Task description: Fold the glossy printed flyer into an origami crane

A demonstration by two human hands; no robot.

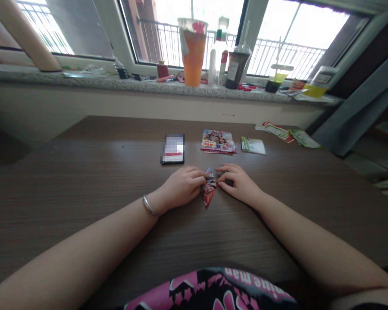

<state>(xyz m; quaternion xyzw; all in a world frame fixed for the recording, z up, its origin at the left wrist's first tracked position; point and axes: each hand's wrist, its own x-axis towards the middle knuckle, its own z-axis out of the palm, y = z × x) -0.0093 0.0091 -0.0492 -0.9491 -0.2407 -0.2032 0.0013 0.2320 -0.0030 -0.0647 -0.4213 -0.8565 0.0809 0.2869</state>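
Observation:
A small folded piece of printed paper point(208, 189), mostly red and kite-shaped, lies on the brown wooden table point(84, 181) with its point toward me. My left hand point(181, 187), with a silver bangle on the wrist, pinches the paper's left edge with curled fingers. My right hand point(237, 183) pinches its right edge, fingertips pressed together on the fold. Both hands rest on the tabletop.
A phone point(173, 148) lies just beyond my left hand. A stack of colourful printed sheets point(217, 141), a green leaflet point(253, 145) and more leaflets point(278, 131) lie farther back. The windowsill holds an orange drink cup point(192, 54), a dark drink cup point(236, 66) and bottles.

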